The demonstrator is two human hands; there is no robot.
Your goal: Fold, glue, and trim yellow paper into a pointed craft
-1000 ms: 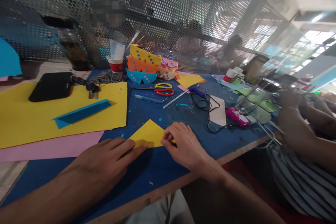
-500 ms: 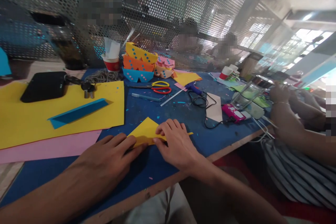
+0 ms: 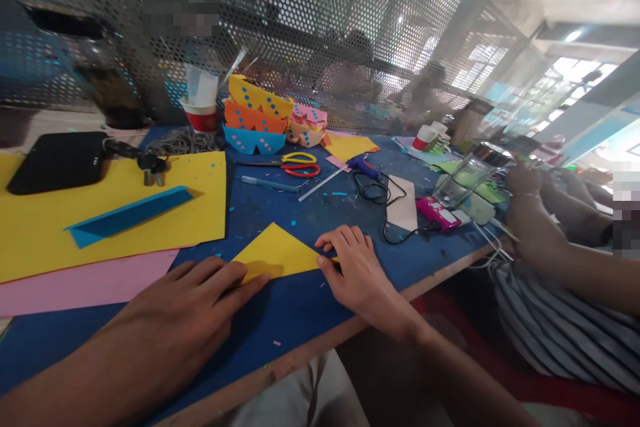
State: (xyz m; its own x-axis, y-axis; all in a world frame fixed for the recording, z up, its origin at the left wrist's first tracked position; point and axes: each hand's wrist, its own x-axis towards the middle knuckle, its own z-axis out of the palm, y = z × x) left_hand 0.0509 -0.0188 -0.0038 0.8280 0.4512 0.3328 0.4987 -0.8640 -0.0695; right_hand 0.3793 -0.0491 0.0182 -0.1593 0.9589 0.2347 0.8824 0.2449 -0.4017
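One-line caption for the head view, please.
Left hand and right hand press a folded yellow paper triangle flat on the blue table.
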